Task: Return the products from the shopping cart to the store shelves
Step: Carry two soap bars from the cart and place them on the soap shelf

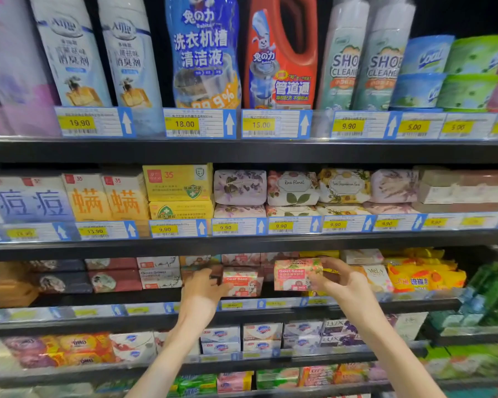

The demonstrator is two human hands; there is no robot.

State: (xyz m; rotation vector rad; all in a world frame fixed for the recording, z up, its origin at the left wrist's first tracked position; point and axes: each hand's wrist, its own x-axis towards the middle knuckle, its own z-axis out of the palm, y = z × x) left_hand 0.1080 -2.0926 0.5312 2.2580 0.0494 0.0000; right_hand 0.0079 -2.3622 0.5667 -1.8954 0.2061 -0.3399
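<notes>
soap box (295, 274) glossy printed card, shelf edge (242, 152) matt dark metal, price tags (184, 123) paper.

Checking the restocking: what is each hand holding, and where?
Right hand grips the Goat Soap box by its right end. Left hand touches shelved soap boxes; grip unclear.

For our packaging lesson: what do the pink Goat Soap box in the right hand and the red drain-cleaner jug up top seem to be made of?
Goat Soap box: probably printed cardboard with a slight sheen; flat faces and crisp edges in the right hand.
Red jug: likely glossy moulded plastic; smooth curves, a moulded-in handle and bright highlights.
</notes>
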